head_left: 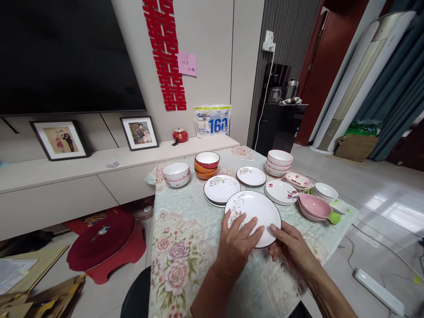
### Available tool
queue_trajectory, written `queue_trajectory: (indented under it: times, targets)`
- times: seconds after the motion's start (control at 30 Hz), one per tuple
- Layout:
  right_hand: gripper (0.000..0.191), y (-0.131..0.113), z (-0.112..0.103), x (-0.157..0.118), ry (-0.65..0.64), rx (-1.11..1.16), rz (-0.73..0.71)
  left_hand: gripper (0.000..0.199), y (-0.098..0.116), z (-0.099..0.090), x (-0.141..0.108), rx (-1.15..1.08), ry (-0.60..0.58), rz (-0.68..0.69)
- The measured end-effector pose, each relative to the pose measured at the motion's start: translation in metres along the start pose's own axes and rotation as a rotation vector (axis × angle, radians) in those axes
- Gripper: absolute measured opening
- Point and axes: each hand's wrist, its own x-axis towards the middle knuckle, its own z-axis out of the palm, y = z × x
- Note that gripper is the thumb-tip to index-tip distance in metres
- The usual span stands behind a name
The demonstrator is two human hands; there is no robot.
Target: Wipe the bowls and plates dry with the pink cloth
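A round white plate (260, 212) with a dark rim and a brown floral pattern is tilted just above the near side of the table. My right hand (291, 243) pinches its right edge, the thumb on top and the fingers partly hidden beneath. Across the plate's near left part lies my left hand (236, 240), fingers spread over the pattern. Behind it are a stack of similar plates (221, 189) and a smaller patterned plate (251, 176). Close on the right sits a stack of plates with red flowers (281, 192).
White bowls (176, 173) and orange and red bowls (207, 164) stand stacked at the back left. More white bowls (280, 162), pink leaf-shaped dishes (314, 206) and small white dishes (324, 192) fill the right side. A floral cloth (179, 265) covers the table; a red stool (106, 243) stands left.
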Motion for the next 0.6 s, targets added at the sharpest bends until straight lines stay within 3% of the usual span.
queue_trajectory:
  times: [0.13, 0.27, 0.37, 0.43, 0.6]
  targets:
    - [0.037, 0.001, 0.008, 0.002, 0.103, 0.092, 0.011, 0.042, 0.001, 0.002, 0.001, -0.05, -0.036, -0.099]
    - [0.03, -0.003, 0.003, 0.014, 0.202, 0.176, 0.023, 0.055, -0.001, 0.011, -0.005, 0.167, 0.082, -0.184]
    - [0.021, -0.012, -0.008, 0.034, 0.346, 0.189, -0.006, 0.061, -0.007, 0.023, -0.014, 0.298, 0.135, -0.227]
    - [0.019, -0.02, -0.014, 0.053, 0.416, 0.188, -0.021, 0.059, -0.01, 0.031, -0.021, 0.359, 0.091, -0.185]
    - [0.016, -0.034, -0.016, 0.104, 0.444, 0.198, -0.039, 0.049, -0.013, 0.043, -0.032, 0.416, -0.031, -0.162]
